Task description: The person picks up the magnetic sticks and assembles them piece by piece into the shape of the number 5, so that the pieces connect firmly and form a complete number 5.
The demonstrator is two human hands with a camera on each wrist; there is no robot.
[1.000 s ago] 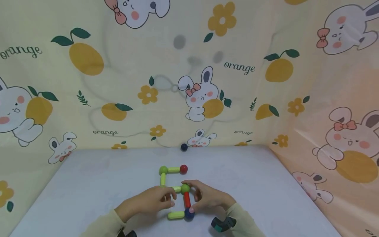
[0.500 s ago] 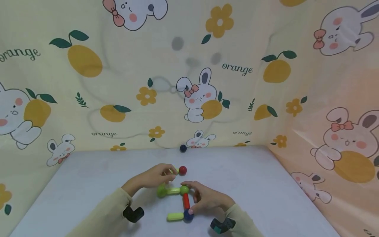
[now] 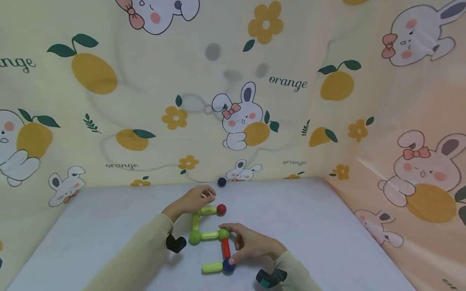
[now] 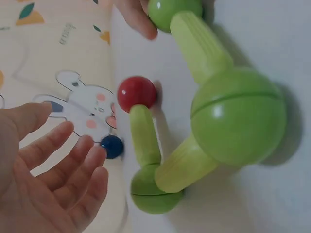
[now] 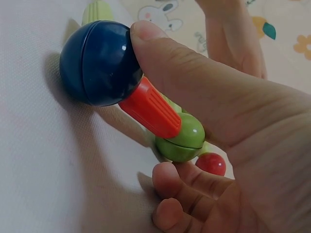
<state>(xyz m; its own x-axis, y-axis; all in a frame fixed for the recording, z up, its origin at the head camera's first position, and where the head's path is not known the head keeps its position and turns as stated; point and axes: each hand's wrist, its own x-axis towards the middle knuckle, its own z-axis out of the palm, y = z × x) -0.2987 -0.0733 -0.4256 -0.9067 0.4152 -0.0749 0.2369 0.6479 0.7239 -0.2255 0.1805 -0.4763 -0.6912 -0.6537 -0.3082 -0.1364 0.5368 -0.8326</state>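
Note:
A ball-and-rod building toy lies on the table in a stepped, S-like chain. Its far end has a red ball (image 3: 221, 209); a green ball (image 4: 154, 190) at the far corner is mostly covered by my left hand in the head view. My right hand (image 3: 253, 241) holds the near side: thumb on the blue ball (image 5: 99, 63), a fingertip at the green ball (image 3: 223, 234), the red rod (image 3: 225, 247) spanning between. My left hand (image 3: 194, 198) reaches over the far corner with loosely bent fingers, holding nothing. Beyond it sits a loose dark blue ball (image 3: 221, 182).
A yellow-green rod (image 3: 212, 268) sticks out leftward from the blue ball, its other end free. The white table (image 3: 309, 226) ends at a patterned cloth backdrop (image 3: 145, 101) behind and on the right.
My left hand has moved from the toy's middle forward over its far corner, towards the loose dark blue ball. My right hand keeps its hold. The head view has shifted slightly.

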